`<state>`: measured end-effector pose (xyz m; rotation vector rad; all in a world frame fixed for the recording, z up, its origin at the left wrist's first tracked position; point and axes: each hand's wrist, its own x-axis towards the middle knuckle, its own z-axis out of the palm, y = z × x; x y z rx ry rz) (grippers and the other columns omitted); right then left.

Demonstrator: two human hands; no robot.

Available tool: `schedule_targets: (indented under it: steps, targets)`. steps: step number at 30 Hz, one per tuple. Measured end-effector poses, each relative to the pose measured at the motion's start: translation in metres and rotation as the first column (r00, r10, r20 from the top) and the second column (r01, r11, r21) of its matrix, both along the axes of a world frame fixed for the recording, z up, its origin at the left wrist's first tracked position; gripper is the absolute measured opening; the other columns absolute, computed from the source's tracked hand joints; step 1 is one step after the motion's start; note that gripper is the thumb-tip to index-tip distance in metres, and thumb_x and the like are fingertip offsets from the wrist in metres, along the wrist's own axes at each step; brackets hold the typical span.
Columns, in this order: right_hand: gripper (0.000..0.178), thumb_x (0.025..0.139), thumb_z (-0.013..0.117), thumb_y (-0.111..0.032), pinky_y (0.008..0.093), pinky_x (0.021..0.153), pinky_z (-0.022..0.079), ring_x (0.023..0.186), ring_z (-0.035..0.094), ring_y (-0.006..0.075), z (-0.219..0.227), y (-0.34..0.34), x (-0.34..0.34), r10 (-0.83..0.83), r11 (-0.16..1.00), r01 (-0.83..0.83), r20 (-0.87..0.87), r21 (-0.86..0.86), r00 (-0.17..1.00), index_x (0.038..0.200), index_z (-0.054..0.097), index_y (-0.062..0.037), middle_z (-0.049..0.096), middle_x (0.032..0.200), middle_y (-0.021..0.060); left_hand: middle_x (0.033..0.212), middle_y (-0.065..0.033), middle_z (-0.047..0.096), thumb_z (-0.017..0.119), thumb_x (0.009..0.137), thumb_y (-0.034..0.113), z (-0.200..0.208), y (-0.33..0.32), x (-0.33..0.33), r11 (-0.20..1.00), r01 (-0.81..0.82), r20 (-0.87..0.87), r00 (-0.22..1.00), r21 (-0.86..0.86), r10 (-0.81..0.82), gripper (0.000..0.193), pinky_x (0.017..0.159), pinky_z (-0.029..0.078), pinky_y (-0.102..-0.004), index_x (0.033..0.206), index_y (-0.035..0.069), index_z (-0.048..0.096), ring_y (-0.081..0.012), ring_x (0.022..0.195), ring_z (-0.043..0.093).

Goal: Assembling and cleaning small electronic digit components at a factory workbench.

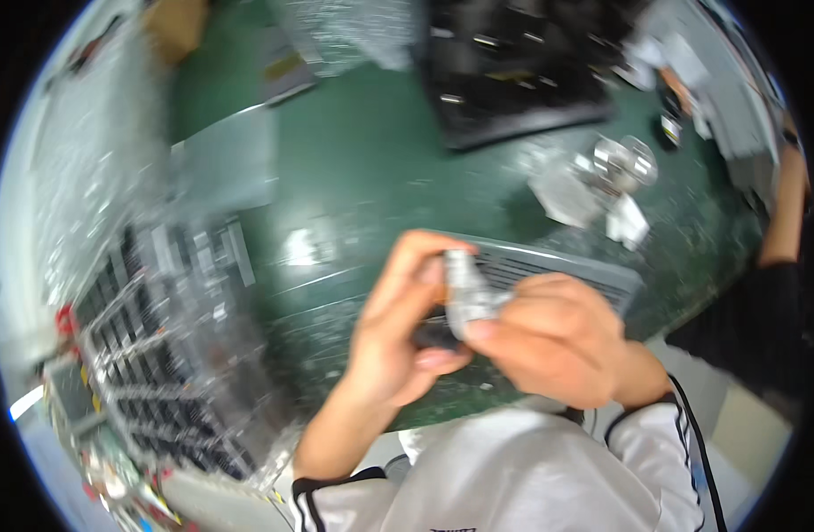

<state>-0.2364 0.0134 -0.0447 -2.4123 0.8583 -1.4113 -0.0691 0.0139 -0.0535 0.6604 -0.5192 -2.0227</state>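
Small clear-wrapped part (464,288), pale and blurred by motion, sits pinched between both hands just above the near edge of the green table (362,160). The left hand (398,332) curls around it from the left, thumb and forefinger closed on its upper end, with a dark piece (433,335) tucked under the fingers; what that piece is I cannot tell. The right hand (558,337) grips the lower end from the right, fingertips clenched on the wrapping.

By the look of it, the step in hand is working the part out of, or into, its clear wrap, roughly midway. The next move would call for a firm hold with one hand while the other pulls along the wrap, without dropping the dark piece.

Directly behind the part, on the table, lies a grey slotted tray (566,266). Farther back and to the right of the part lies a heap of crumpled clear wrappers (602,177); straight beyond it, at the table's far side, stands a black tray (513,71). Left of the part, at the table's edge, stand stacked clear compartment trays (158,355). Another person's forearm (784,213) reaches in at the far right.
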Motion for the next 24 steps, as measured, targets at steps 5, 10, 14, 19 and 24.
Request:
schedule_targets:
  steps: [5, 10, 14, 19, 24]
  targets:
    - [0.023, 0.074, 0.063, 0.012, 0.0336, 0.062, 0.047, 0.071, 0.056, 0.0267, -0.005, 0.01, -0.007, -0.184, 0.97, 0.2, -0.123, 0.136, 0.975, 0.095, 0.061, 0.0015, 0.057, 0.083, 0.0136, 0.088, -0.0077, 0.053, 0.041, 0.098, 0.022, -0.015, -0.003, -0.009, 0.979, 0.057, -0.186, 0.982, 0.195, -0.021, 0.015, 0.035, 0.023, -0.0161, 0.111, 0.015, 0.043, -0.01, 0.052, 0.045]
    - [0.019, 0.08, 0.058, 0.012, 0.0335, 0.063, 0.047, 0.072, 0.056, 0.0283, -0.012, 0.019, -0.004, -0.098, 0.986, 0.107, -0.079, 0.126, 0.992, 0.099, 0.059, 0.0068, 0.056, 0.086, 0.0172, 0.068, -0.0047, 0.048, 0.038, 0.099, 0.026, -0.02, 0.001, -0.008, 0.993, 0.062, -0.168, 0.985, 0.096, -0.045, 0.01, 0.034, 0.017, -0.0177, 0.103, 0.018, 0.041, -0.0044, 0.039, 0.027]
    - [0.019, 0.08, 0.056, 0.013, 0.0305, 0.065, 0.048, 0.076, 0.056, 0.0271, -0.007, 0.012, 0.0, -0.163, 0.974, 0.172, -0.068, 0.15, 0.984, 0.098, 0.058, 0.0062, 0.056, 0.088, 0.0168, 0.066, -0.0033, 0.046, 0.037, 0.099, 0.027, -0.015, 0.001, -0.007, 0.993, 0.03, -0.176, 0.984, 0.112, -0.01, 0.01, 0.034, 0.016, -0.0174, 0.103, 0.018, 0.041, -0.0042, 0.04, 0.026]
    - [0.015, 0.082, 0.055, 0.01, 0.0278, 0.067, 0.047, 0.076, 0.054, 0.0221, -0.011, 0.013, 0.003, -0.079, 0.949, 0.066, 0.029, 0.308, 0.996, 0.096, 0.057, 0.005, 0.054, 0.09, 0.0143, 0.066, -0.0022, 0.046, 0.037, 0.099, 0.027, -0.028, -0.005, -0.007, 0.998, 0.018, -0.138, 0.99, 0.066, -0.008, 0.009, 0.034, 0.016, -0.017, 0.1, 0.018, 0.041, -0.0041, 0.039, 0.025]
    - [0.01, 0.087, 0.052, 0.003, 0.0231, 0.068, 0.043, 0.08, 0.05, 0.0149, -0.019, 0.007, -0.004, -0.239, 0.822, 0.095, 0.189, 0.561, 0.952, 0.095, 0.056, 0.0043, 0.051, 0.091, 0.0092, 0.066, -0.0019, 0.046, 0.037, 0.099, 0.028, -0.024, -0.003, -0.015, 0.999, 0.019, -0.093, 0.996, 0.034, -0.016, 0.009, 0.035, 0.016, -0.0172, 0.101, 0.019, 0.039, -0.0039, 0.039, 0.025]
